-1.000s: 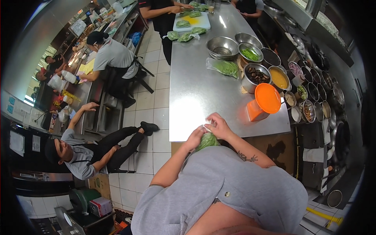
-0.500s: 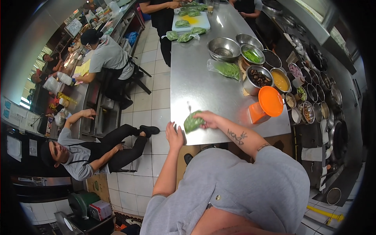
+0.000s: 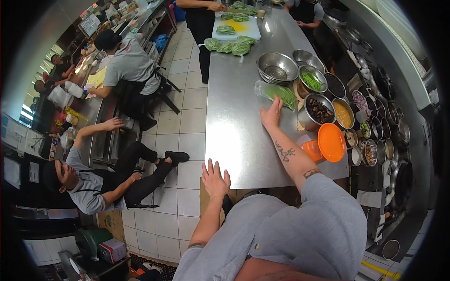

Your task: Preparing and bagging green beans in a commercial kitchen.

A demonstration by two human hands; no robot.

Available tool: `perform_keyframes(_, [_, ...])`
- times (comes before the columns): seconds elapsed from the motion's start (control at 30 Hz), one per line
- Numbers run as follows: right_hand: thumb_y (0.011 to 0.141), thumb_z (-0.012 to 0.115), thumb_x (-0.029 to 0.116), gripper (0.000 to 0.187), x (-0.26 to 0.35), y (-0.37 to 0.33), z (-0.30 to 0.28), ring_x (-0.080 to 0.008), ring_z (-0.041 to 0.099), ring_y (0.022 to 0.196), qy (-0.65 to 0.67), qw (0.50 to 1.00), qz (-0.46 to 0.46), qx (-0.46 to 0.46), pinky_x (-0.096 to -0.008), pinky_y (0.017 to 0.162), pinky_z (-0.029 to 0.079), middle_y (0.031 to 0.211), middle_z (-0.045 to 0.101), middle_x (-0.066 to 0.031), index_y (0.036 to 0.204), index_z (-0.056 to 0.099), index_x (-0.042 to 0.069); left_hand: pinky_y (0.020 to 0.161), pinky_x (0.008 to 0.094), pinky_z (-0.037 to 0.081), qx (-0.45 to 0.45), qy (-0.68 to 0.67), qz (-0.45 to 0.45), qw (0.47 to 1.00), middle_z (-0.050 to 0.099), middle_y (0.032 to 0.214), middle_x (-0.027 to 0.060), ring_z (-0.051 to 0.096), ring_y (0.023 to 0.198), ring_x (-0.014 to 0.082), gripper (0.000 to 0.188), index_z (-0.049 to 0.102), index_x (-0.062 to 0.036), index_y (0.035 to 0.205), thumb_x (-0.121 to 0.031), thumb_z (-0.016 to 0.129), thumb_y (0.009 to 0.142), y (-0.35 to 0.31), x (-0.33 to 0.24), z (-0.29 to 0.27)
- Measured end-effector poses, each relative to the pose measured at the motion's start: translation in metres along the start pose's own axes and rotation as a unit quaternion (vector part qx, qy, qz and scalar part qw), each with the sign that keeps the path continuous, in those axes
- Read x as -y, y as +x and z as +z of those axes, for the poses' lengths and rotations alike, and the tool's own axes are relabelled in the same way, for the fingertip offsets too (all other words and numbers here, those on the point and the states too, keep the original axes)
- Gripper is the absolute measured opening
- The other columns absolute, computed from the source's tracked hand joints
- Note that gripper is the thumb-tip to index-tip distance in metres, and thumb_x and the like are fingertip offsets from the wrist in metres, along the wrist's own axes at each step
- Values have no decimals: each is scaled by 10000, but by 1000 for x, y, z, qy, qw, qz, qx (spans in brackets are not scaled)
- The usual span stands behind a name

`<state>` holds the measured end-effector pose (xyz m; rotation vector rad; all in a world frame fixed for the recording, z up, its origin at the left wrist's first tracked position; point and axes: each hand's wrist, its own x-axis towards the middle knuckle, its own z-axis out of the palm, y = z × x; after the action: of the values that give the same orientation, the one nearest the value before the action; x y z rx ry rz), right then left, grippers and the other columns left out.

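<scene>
My right hand (image 3: 272,112) is stretched forward over the steel table (image 3: 234,117), its fingers apart at the near edge of a clear plastic bag of green vegetables (image 3: 281,95). Whether the fingertips touch the bag, I cannot tell. At the table's near left corner my left hand (image 3: 215,179) is open and holds nothing, with its fingers spread. Several smaller bagged bundles of greens (image 3: 226,47) lie at the far end, beside and on a white cutting board (image 3: 253,33).
Right of the bag stand steel bowls (image 3: 277,68), a pot of dark pieces (image 3: 319,112) and an orange-lidded container (image 3: 332,142). Pans and small pots (image 3: 376,126) line the far right. A co-worker (image 3: 201,42) stands at the table's far left; another person sits (image 3: 98,182) at left.
My right hand has let go of a small bag of greens and moved forward to the larger bag. The group beside the cutting board has gained a bag. My left hand has spread its fingers.
</scene>
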<state>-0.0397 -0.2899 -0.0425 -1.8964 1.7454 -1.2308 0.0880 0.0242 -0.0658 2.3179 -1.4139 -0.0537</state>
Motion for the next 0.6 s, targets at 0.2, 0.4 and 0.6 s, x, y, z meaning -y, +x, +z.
perform_keyframes(0.2, [789,675,149,373,-13,51,-26,-270,399,1260,-223,969,-57,87,-428,968,351,1294,506,-115,1154,610,110,1047,500,315,-12,11,-1,1000,405,1449,155,310,1367,395,517,542,-48,1285,-325,568,849,-7,2,7])
perform_keyframes(0.4, [893,597,205,169,-33,66,-46,-262,604,979,-70,996,-54,12,-421,868,432,942,691,-38,910,700,72,1044,511,327,-37,-12,10,999,427,1433,170,336,1349,410,497,557,-46,1261,-283,588,825,-3,1,7])
perform_keyframes(0.6, [935,594,147,164,3,9,-91,-134,648,734,233,971,-16,53,-260,682,479,825,703,-83,928,642,-10,1043,532,329,-56,-32,5,998,421,1430,199,346,1327,446,529,529,-33,1273,-268,612,807,-4,12,12])
